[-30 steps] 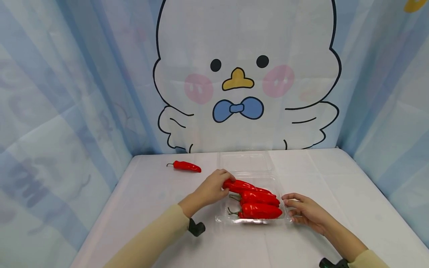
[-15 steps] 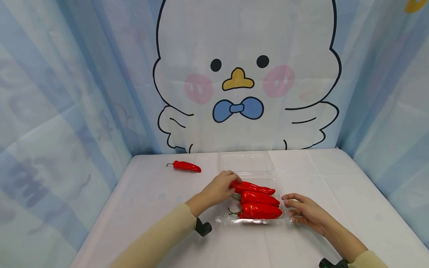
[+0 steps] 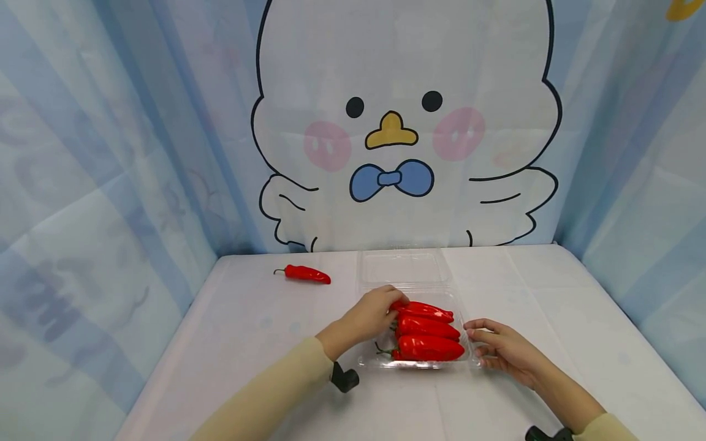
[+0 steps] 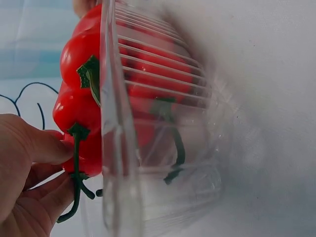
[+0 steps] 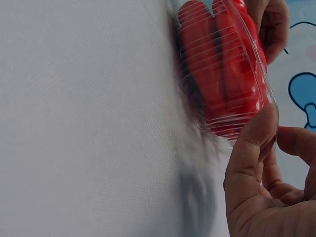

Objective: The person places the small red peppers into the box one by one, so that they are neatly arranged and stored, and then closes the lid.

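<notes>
A clear plastic clamshell box (image 3: pixel 380 361) lies with its lid laid back, holding several red peppers. My left hand (image 3: pixel 371 315) grips a red pepper (image 3: pixel 427 311) by its stem end at the back of the box; in the left wrist view the thumb (image 4: pixel 49 147) and fingers press on it beside the green stems. Nearer the front, a red pepper (image 3: pixel 430 348) lies lengthwise with its stem to the left. My right hand (image 3: pixel 510 349) pinches the box's right rim, thumb (image 5: pixel 254 138) against it in the right wrist view.
One loose red pepper (image 3: pixel 307 274) lies on the white table (image 3: pixel 265 343) at the back left. The transparent lid (image 3: pixel 405 267) reaches to the table's back edge. Printed curtains (image 3: pixel 397 220) stand behind and at both sides.
My left hand has moved right and slightly toward the front, bringing the gripped pepper down beside the others in the box. My right hand stays at the box's right rim.
</notes>
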A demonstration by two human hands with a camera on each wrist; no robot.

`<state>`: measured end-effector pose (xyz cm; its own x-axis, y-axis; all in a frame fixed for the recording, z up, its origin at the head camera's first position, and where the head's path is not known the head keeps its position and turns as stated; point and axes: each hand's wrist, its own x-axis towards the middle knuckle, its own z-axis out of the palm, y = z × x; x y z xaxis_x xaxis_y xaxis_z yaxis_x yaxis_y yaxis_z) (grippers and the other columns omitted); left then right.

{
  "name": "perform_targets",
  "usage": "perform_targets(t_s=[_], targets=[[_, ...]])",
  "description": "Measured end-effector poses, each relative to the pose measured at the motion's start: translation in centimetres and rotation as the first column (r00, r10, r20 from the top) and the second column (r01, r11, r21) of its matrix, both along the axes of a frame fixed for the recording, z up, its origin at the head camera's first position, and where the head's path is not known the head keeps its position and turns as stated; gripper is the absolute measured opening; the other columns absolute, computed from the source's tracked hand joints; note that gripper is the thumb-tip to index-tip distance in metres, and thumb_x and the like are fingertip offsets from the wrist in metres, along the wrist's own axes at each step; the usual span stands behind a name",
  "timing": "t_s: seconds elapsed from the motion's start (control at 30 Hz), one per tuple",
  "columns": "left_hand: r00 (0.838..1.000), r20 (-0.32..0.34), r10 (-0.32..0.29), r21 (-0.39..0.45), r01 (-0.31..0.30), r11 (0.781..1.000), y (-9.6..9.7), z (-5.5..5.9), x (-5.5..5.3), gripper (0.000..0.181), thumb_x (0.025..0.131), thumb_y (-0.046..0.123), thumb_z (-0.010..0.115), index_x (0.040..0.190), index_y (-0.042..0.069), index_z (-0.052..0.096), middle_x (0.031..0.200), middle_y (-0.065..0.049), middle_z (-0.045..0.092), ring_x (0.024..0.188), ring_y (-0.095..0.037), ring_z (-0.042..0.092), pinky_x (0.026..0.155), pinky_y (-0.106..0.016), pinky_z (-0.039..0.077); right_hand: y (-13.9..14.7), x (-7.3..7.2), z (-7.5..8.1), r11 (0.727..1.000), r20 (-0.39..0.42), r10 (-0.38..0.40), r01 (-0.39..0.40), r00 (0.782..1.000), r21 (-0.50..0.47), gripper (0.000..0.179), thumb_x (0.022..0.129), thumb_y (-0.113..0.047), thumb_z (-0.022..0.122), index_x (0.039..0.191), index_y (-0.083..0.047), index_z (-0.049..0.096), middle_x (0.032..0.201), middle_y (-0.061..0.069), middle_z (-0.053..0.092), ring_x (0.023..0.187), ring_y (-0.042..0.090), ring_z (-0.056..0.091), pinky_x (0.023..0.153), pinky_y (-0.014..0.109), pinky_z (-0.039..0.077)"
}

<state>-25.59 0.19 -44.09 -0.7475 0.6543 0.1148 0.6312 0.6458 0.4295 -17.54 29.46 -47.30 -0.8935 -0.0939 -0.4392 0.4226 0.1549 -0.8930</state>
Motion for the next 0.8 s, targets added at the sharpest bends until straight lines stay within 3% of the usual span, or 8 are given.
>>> perform_targets(t_s=[0.27, 0.8], targets=[[0.998, 0.049, -0.028, 0.016, 0.028, 0.999, 0.58, 0.18, 0.61, 0.029, 0.1, 0.002, 0.061, 0.126, 0.011, 0.069, 0.122, -0.001, 0.07, 0.107, -0.013, 0.065, 0.098, -0.024, 0.055, 0.07, 0.05, 0.0, 1.0, 0.005, 0.0, 0.0, 1.0, -0.004, 0.051, 0.105, -0.03, 0.06, 0.143, 0.0, 0.046, 0.114, 0.006, 0.061, 0.082, 0.019, 0.062, 0.074, 0.027, 0.061], [0.998, 0.034, -0.045, 0.048, 0.044, 0.998, 0.23, -0.18, 0.52, 0.028, 0.099, 0.001, 0.061, 0.124, 0.012, 0.069, 0.123, -0.002, 0.069, 0.105, -0.012, 0.065, 0.095, -0.022, 0.055, -0.15, 0.11, 0.34, 1.0, 0.007, 0.011, -0.01, 1.0, -0.016, 0.054, 0.104, -0.032, 0.062, 0.143, 0.001, 0.045, 0.113, 0.005, 0.061, 0.081, 0.017, 0.061, 0.073, 0.026, 0.06]])
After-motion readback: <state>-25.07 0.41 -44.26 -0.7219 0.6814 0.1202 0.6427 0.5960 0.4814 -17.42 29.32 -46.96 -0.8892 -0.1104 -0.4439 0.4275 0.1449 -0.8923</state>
